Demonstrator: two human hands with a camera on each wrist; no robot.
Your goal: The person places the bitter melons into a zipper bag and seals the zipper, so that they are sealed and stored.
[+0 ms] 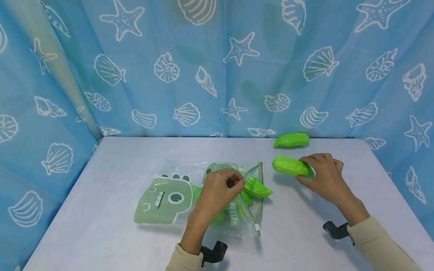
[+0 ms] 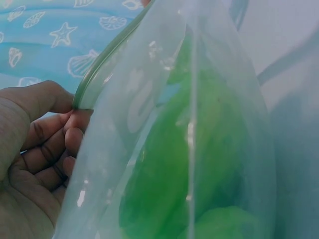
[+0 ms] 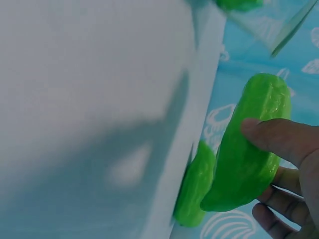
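My left hand point(image 1: 215, 193) pinches the green zip edge point(image 2: 102, 62) of a clear zip bag point(image 1: 162, 205) with a cartoon dinosaur print, drawing up one side of its mouth. Inside lie several bright green ridged toy cucumbers point(image 2: 184, 149), one of them point(image 1: 256, 187) poking out at the right-hand opening. To the right of that opening, my right hand point(image 1: 328, 179) grips another green toy cucumber point(image 1: 289, 166) between thumb and fingers, raised over the table. The right wrist view shows the thumb across this cucumber point(image 3: 251, 149).
One more green toy cucumber point(image 1: 292, 140) lies at the table's back edge, near the blue shell-patterned curtain point(image 1: 209, 63). A white slider point(image 1: 257, 227) sits at the front end of the bag's zip. White cloth covers the table point(image 1: 108, 239).
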